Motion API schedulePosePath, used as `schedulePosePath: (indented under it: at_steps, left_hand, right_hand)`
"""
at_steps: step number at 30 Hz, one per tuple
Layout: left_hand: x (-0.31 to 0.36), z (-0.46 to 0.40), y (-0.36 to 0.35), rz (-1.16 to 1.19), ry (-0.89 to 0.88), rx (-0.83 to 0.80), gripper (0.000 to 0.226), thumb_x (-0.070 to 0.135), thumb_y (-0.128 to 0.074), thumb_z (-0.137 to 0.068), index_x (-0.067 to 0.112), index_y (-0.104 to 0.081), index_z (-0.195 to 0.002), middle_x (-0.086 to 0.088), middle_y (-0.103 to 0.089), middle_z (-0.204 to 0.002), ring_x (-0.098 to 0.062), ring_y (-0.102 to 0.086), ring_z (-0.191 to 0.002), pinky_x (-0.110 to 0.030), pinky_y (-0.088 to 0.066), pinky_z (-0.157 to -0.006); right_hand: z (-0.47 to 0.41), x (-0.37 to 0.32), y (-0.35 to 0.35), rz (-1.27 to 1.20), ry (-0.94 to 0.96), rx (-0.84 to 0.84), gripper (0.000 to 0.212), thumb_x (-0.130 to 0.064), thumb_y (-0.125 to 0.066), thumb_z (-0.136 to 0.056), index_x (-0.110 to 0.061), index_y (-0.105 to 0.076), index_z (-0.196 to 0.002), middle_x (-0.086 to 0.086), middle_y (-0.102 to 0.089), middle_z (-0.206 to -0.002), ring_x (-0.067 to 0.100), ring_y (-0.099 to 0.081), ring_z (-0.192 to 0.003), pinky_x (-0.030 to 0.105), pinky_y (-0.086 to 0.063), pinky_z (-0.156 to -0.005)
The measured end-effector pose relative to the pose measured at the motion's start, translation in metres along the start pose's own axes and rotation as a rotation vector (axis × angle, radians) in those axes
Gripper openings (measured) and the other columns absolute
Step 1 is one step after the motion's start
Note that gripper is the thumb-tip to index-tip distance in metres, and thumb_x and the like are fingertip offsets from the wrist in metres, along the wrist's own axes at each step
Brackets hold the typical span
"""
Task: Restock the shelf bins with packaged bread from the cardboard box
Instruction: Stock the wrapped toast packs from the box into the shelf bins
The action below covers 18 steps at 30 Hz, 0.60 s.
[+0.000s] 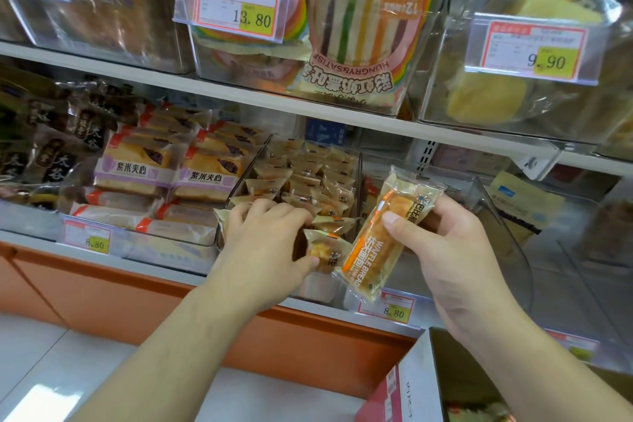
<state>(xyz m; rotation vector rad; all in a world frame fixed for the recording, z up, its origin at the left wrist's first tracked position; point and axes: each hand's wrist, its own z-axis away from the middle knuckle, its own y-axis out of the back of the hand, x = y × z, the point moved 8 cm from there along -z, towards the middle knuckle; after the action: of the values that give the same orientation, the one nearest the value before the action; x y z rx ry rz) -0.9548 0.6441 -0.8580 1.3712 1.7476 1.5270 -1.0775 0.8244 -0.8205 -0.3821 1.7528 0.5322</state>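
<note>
My right hand [442,247] grips a long packet of waffle bread [380,236] with an orange label, held tilted in front of a clear shelf bin [507,216]. My left hand [267,236] reaches into the neighbouring clear bin [253,161], which is full of small triangular bread packets, and pinches one small packet [325,250] at the bin's front. The cardboard box [455,384] stands open at the lower right, below my right forearm.
Purple-label rice bread packs [164,171] fill the bin to the left, dark packets [51,147] beyond them. The upper shelf holds rainbow toast bags [363,27] and yellow cake [486,96] in clear bins. Price tags line the shelf edge [154,267]. White floor lies lower left.
</note>
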Motion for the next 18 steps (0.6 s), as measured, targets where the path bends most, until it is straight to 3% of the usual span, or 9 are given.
schedulePosePath:
  at_steps: [3, 10, 15, 18]
  left_hand:
    - [0.005, 0.0, -0.007, -0.012, -0.045, -0.055, 0.053, 0.066, -0.06, -0.088, 0.044, -0.057, -0.136, 0.025, -0.05, -0.143, -0.011, -0.03, -0.139, -0.043, -0.012, -0.12]
    - [-0.001, -0.002, 0.003, -0.06, 0.007, -0.025, 0.066, 0.039, -0.047, -0.084, 0.04, -0.047, -0.15, 0.019, -0.048, -0.148, -0.011, -0.032, -0.144, -0.042, -0.012, -0.124]
    - [-0.009, -0.004, 0.01, 0.024, -0.001, 0.023, 0.069, 0.013, -0.058, -0.086, 0.04, -0.046, -0.149, 0.018, -0.051, -0.145, -0.012, -0.037, -0.141, -0.041, -0.016, -0.124]
    - [-0.026, -0.002, 0.021, 0.012, 0.072, 0.117, 0.058, 0.022, -0.067, -0.091, 0.037, -0.051, -0.145, 0.012, -0.056, -0.139, -0.018, -0.044, -0.134, -0.045, -0.027, -0.117]
  right_hand:
    - [0.0, 0.0, 0.0, 0.0, 0.006, 0.001, 0.02, -0.017, -0.075, -0.095, -0.03, -0.074, -0.11, -0.011, -0.08, -0.102, 0.005, -0.075, -0.098, 0.026, -0.059, -0.079]
    - [-0.003, -0.007, -0.003, -0.02, 0.032, -0.022, 0.018, -0.016, -0.075, -0.095, -0.029, -0.074, -0.107, -0.011, -0.08, -0.099, 0.004, -0.076, -0.095, 0.014, -0.058, -0.067]
    - [-0.002, -0.011, -0.008, -0.033, 0.037, -0.024, 0.018, -0.016, -0.076, -0.095, -0.028, -0.074, -0.108, -0.01, -0.08, -0.1, 0.004, -0.076, -0.096, 0.015, -0.059, -0.069]
    - [-0.003, -0.018, -0.01, -0.045, 0.065, -0.017, 0.02, -0.016, -0.079, -0.093, -0.026, -0.074, -0.11, -0.008, -0.08, -0.102, 0.007, -0.076, -0.098, 0.022, -0.061, -0.074]
